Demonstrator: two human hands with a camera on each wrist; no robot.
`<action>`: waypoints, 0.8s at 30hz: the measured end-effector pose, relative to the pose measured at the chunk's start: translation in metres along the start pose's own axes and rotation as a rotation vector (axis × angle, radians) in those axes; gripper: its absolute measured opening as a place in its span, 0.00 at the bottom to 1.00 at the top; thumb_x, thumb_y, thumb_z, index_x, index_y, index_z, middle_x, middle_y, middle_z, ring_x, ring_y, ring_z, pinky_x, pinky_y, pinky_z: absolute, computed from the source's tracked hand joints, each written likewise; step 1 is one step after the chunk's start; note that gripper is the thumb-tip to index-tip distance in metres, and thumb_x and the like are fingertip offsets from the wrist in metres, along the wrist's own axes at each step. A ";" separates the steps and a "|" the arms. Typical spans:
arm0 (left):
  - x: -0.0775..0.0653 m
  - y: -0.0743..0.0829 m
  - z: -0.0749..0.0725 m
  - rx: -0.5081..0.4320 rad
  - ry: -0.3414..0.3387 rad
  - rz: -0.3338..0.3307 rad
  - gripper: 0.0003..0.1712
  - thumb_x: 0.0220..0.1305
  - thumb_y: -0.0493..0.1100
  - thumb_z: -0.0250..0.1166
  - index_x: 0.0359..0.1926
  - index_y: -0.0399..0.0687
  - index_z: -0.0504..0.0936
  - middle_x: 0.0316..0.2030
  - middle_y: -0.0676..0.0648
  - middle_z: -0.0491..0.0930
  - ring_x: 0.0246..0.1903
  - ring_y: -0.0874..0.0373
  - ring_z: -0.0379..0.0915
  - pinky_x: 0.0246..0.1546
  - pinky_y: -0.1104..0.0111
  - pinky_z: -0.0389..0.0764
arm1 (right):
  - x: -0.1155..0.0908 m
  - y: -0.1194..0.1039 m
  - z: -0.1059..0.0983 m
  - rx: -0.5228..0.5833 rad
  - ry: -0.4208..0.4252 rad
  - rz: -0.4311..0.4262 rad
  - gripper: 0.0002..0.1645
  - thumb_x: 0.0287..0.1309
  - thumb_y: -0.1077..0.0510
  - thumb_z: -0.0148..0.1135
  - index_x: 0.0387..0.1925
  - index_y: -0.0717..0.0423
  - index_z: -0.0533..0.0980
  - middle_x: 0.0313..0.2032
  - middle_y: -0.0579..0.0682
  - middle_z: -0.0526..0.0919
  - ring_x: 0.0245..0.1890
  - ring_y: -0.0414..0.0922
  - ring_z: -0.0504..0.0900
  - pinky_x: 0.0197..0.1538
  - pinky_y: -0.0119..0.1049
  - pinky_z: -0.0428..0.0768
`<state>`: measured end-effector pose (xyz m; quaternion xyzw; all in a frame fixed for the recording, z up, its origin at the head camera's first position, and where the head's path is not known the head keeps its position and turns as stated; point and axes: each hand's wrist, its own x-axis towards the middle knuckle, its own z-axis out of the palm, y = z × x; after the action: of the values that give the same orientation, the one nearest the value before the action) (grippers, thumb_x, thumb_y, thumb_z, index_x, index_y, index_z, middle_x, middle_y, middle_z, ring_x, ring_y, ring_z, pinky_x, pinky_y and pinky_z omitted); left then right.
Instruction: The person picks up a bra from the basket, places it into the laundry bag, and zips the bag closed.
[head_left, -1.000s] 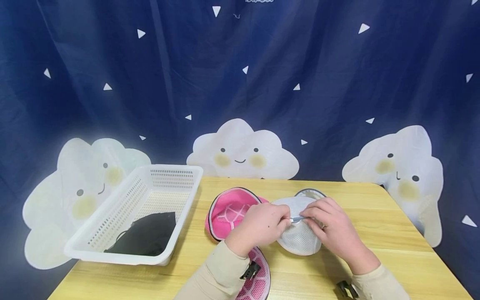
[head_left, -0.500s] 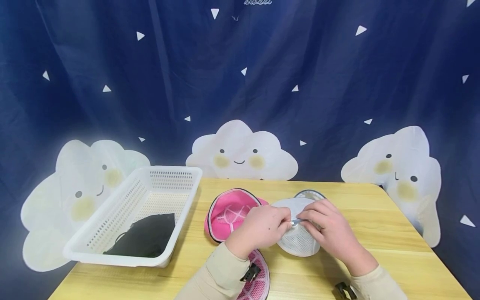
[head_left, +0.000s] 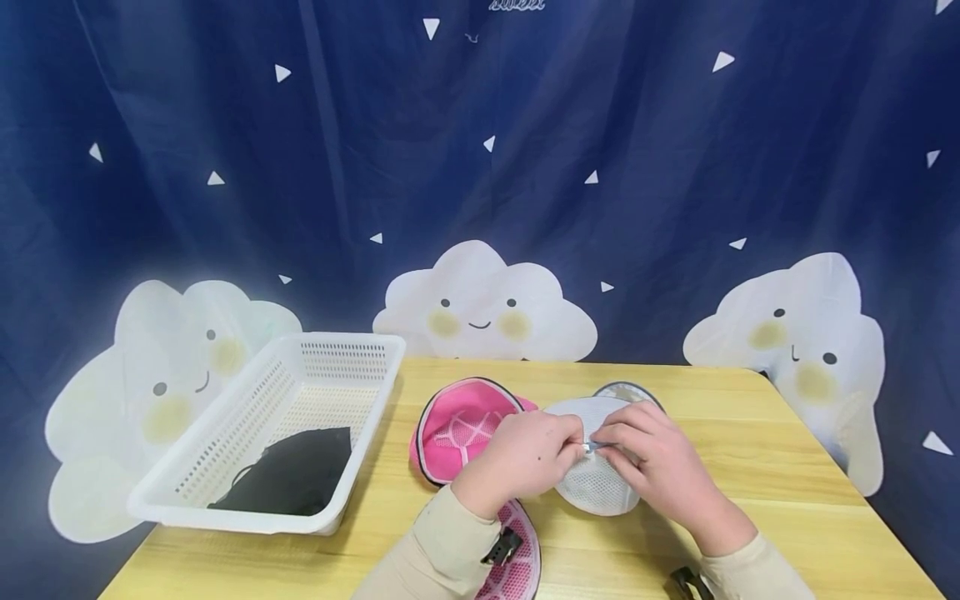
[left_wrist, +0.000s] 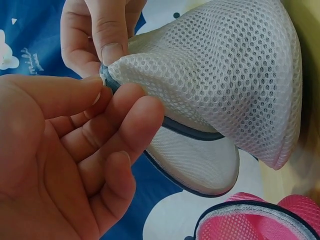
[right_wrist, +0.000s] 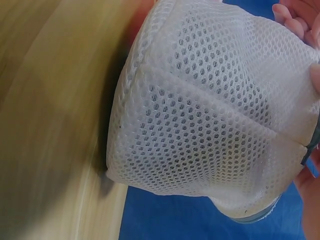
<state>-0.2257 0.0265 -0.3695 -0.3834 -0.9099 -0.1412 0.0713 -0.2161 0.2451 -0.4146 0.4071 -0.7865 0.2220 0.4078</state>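
A white mesh laundry bag (head_left: 600,487) stands on the table between both hands, its round lid (left_wrist: 200,160) hanging open on a dark-edged zip. My left hand (head_left: 528,454) pinches the zip's end (left_wrist: 107,80) between thumb and forefinger; its other fingers are loosely bent. Just opposite, my right hand (head_left: 660,467) pinches the bag's edge by the same zip with thumb and fingers. In the right wrist view the bag's mesh side (right_wrist: 200,125) fills the middle, and only parts of the hands show at the right edge. The zip slider is too small to make out clearly.
An opened pink mesh bag (head_left: 442,417) lies left of the white one. Another pink mesh piece (head_left: 525,558) lies partly under the left sleeve. Further left, a white plastic basket (head_left: 225,518) holds a black cloth item (head_left: 292,471). A blue curtain (head_left: 487,192) hangs behind the table.
Both hands stay almost in place at the zip. My right hand's fingers have drawn slightly closer to the left hand's, and the bag's lid has shifted a little to the right.
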 end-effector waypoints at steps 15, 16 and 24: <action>0.000 0.002 0.003 -0.009 0.011 0.033 0.14 0.71 0.51 0.64 0.27 0.61 0.72 0.19 0.63 0.68 0.23 0.68 0.66 0.23 0.70 0.67 | 0.000 -0.008 0.008 0.021 -0.032 0.003 0.18 0.71 0.39 0.57 0.35 0.46 0.81 0.39 0.38 0.80 0.42 0.42 0.76 0.55 0.31 0.67; 0.000 0.002 0.003 -0.007 0.011 0.036 0.15 0.71 0.52 0.64 0.27 0.61 0.72 0.19 0.63 0.68 0.23 0.68 0.66 0.23 0.70 0.67 | 0.001 -0.009 0.008 0.021 -0.030 0.004 0.18 0.71 0.39 0.57 0.34 0.46 0.81 0.38 0.38 0.80 0.42 0.42 0.76 0.55 0.31 0.68; -0.001 0.001 0.003 0.013 0.004 0.051 0.16 0.72 0.55 0.61 0.26 0.60 0.70 0.19 0.62 0.67 0.23 0.67 0.66 0.22 0.70 0.67 | 0.003 -0.011 0.007 0.034 -0.012 -0.015 0.17 0.70 0.41 0.58 0.31 0.46 0.79 0.37 0.38 0.81 0.40 0.41 0.77 0.54 0.32 0.69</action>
<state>-0.2242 0.0279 -0.3721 -0.4058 -0.9006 -0.1344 0.0793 -0.2117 0.2323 -0.4158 0.4214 -0.7819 0.2297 0.3978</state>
